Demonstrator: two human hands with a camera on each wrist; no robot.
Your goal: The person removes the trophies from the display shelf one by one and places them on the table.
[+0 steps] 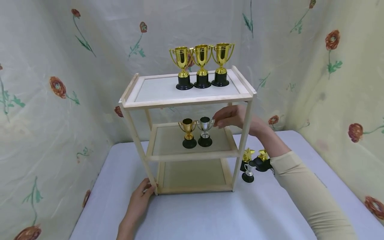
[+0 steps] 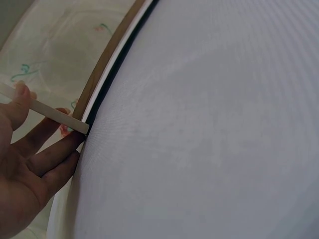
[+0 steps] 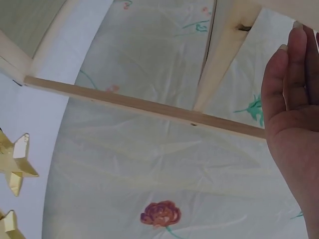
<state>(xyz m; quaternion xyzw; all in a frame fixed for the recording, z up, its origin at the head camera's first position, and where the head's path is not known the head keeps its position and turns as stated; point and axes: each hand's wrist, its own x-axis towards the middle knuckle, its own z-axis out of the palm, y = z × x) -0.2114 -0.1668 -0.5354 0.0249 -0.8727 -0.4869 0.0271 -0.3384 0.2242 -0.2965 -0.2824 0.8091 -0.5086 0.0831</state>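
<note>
A three-tier wooden shelf (image 1: 192, 154) stands on the table. My left hand (image 1: 140, 200) grips the foot of its front left post (image 2: 60, 117), thumb on one side and fingers on the other. On the middle tier stand a small gold trophy cup (image 1: 188, 126) and a small silver trophy cup (image 1: 205, 125), side by side, upright on black bases. My right hand (image 1: 232, 116) reaches in past the front right post, its fingertips right at the silver cup's right handle. The right wrist view shows those fingers (image 3: 298, 64) fairly straight, their tips partly behind the wood.
Three larger gold trophy cups (image 1: 202, 66) stand in a row on the top tier. Right of the shelf, below my right forearm, are another small silver cup (image 1: 249, 168) and two gold star trophies (image 1: 247, 155). Flower-patterned cloth (image 1: 105, 40) hangs around the white table (image 1: 192, 216).
</note>
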